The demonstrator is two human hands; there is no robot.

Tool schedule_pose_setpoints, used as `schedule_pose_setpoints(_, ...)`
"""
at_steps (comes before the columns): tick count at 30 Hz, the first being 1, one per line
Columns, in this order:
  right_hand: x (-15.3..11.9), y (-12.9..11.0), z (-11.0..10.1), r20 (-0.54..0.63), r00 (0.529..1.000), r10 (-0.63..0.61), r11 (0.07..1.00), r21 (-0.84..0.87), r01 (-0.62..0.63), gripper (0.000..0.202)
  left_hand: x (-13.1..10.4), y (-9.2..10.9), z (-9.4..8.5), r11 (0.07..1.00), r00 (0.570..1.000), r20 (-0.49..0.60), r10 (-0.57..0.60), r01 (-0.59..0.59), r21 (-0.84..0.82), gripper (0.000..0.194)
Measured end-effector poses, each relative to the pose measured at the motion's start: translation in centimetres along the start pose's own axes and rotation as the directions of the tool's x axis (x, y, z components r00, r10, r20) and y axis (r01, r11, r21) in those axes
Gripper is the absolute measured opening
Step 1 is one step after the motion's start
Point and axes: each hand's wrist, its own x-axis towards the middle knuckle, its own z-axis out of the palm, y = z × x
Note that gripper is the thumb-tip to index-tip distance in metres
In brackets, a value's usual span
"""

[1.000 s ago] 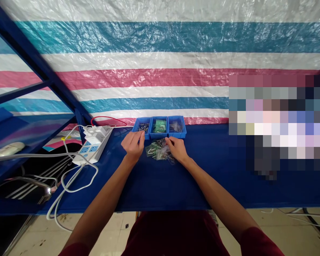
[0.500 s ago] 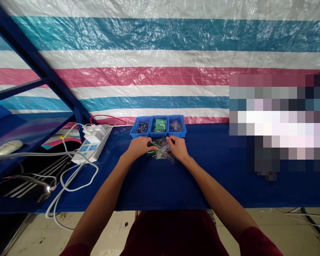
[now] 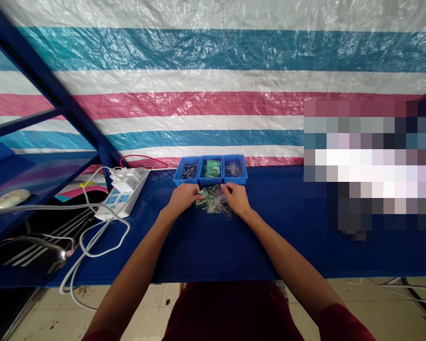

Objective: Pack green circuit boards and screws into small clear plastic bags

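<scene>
A small heap of green and clear plastic bags with thin metal pieces [image 3: 216, 204] lies on the blue table between my hands. My left hand [image 3: 184, 197] is at the heap's left edge, thumb and fingers drawn together by a green bag; what they pinch is too small to make out. On the other side, my right hand [image 3: 237, 196] has its thumb and forefinger closed at the clear bags, and I cannot make out what is in them. Just behind stand three blue bins: metal pieces in the left bin [image 3: 185, 182], green bags in the middle bin [image 3: 210, 180], clear bags in the right bin [image 3: 236, 180].
A white power strip [image 3: 122, 208] with plugged-in adapters and looping white cables [image 3: 88, 254] takes up the table's left side. A blue metal frame [image 3: 81, 124] rises there. Striped plastic sheeting [image 3: 213, 104] hangs behind. The area at right is pixelated.
My left thumb has drawn in from the heap toward my left fingers. My right hand stays pinched at nearly the same spot. The bins have not moved.
</scene>
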Motion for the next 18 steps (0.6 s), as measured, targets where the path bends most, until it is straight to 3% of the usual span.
schedule_pose_setpoints(3,0.0,0.0,0.0,-0.006,1.000,-0.005,1.000,0.009,0.005,0.039,0.1,-0.1,-0.4,0.994,0.991,-0.121,0.052,-0.063,-0.087,0.027)
schedule_pose_setpoints(6,-0.1,-0.1,-0.1,-0.001,1.000,-0.005,1.000,0.016,0.005,0.040,0.1,0.0,-0.9,0.975,0.956,-0.280,0.084,-0.137,-0.173,0.028)
schedule_pose_setpoints(10,-0.1,-0.5,-0.2,0.028,0.999,-0.040,0.995,0.091,0.037,0.036,-0.2,1.0,-1.0,0.942,0.886,-0.464,-0.005,-0.152,-0.301,0.026)
schedule_pose_setpoints(14,-0.3,-0.8,-0.1,0.089,0.990,-0.113,0.967,0.239,0.089,0.033,-0.7,2.3,-0.1,0.901,0.866,-0.495,-0.064,-0.163,-0.401,0.026)
schedule_pose_setpoints(18,-0.4,-0.9,0.1,0.103,0.990,-0.096,0.955,0.291,0.062,0.035,-0.9,3.1,0.9,0.869,0.875,-0.482,-0.050,-0.200,-0.454,0.026)
